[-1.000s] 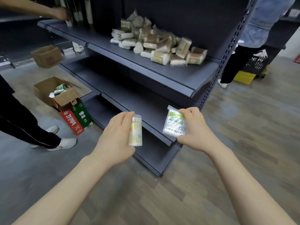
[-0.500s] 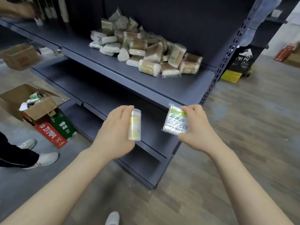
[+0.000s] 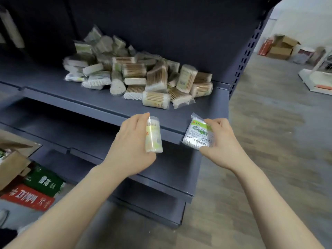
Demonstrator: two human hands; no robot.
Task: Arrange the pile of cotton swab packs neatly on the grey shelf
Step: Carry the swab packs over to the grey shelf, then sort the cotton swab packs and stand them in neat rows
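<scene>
At frame centre the left hand (image 3: 132,146) grips an upright clear tube of swabs (image 3: 153,134); the right hand (image 3: 221,142) pinches a flat bagged pack (image 3: 198,134) with green print. Beyond them, on the grey shelf (image 3: 100,101), a jumbled pile of swab packs (image 3: 136,76) lies. Cardboard boxes (image 3: 10,166) sit lower left.

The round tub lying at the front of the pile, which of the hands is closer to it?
Left. The left hand is just below the round tub, near the shelf edge; the right hand is farther off to the right.
</scene>
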